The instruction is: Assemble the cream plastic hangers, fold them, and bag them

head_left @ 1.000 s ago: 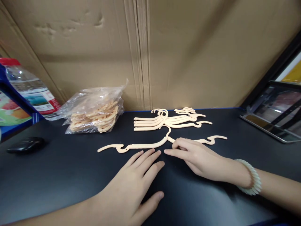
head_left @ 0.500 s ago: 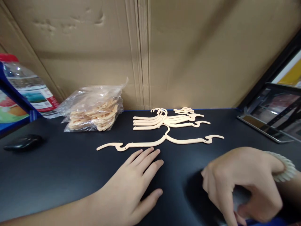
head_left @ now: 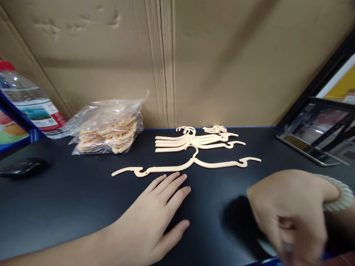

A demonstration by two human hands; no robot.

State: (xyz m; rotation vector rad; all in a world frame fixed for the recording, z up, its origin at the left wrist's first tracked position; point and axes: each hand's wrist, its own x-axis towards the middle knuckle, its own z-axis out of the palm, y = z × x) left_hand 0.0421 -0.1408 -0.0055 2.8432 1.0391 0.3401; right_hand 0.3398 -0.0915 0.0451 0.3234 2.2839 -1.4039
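My left hand (head_left: 155, 218) lies flat on the black tabletop, fingers spread. Its fingertips are just below a cream folding clothes hanger (head_left: 166, 169) that has both hooked end pieces on its arms. Behind that hanger, several similar hangers (head_left: 172, 149) overlap in a row; their left arms end bluntly, while hooked ends show on the right. A small pile of loose cream end pieces (head_left: 215, 129) sits at the back. My right hand (head_left: 291, 207), wearing a pale coiled band (head_left: 338, 192), is curled at the table's front edge. Its fingers are bent together and blurred; what they pinch is unclear.
A clear plastic bag (head_left: 108, 129) of cream pieces lies at the back left. Beyond it leans a large red-capped bottle (head_left: 33, 99). A black mouse (head_left: 23, 167) is at the left, a dark-framed stand (head_left: 307, 149) at the right. Cardboard (head_left: 222, 66) walls the back.
My right hand has turned and shifted slightly right, its fingers pointing further down. The left hand stays flat by the hanger. The whole view has moved a little.
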